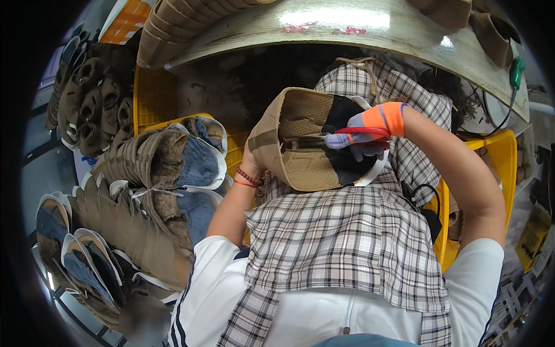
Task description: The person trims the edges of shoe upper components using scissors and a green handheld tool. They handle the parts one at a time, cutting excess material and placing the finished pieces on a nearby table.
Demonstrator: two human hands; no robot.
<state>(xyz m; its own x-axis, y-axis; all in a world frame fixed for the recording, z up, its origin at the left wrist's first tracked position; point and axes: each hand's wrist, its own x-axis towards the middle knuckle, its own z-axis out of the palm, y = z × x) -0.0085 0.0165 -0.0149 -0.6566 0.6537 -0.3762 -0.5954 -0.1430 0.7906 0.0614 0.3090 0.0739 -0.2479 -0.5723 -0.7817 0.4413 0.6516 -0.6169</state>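
Observation:
In front of my lap is a tan boot upper (269, 161), its wide opening turned toward me, with mesh lining and a black section at the right. My bare left hand (251, 157), with red bracelets at the wrist, grips its left side; most of those fingers are hidden behind it. A pair of red-handled scissors (378, 133) is in my right hand (364, 134), which wears a purple and orange glove and is closed round the handles. The scissors' metal blades reach left into the upper's opening. A checked apron (335, 237) covers my lap beneath.
Stacked boot uppers (121, 225), some with fur or blue lining, crowd the left side. A pale worktable (243, 43) with more uppers curves across the far side. Yellow crates (153, 95) stand at left and right. A green-handled tool (517, 70) hangs on a cable at far right.

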